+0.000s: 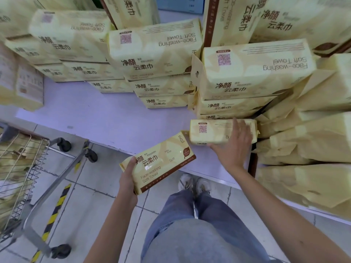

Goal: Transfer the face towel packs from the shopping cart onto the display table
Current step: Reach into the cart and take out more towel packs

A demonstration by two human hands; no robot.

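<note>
Our left hand (127,179) clamps one pale yellow plastic face towel pack (159,164) over the floor tiles. Our right hand (232,147) lies spread on another pack (212,130) resting on the pale lilac worktop (95,111), beside stacked packs (247,76). Wire shopping cart (22,168) stands left.

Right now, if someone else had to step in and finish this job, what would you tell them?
Left hand: holding one face towel pack over the floor at the display table edge, not yet set down.
Right hand: flat on a pack on the table, at the foot of the right-hand stack; whether it grips or only presses is unclear.
Done: many packs already stacked on the table.
Left: place the held pack, then go on emptying the shopping cart on the left, which seems to hold more.
</note>
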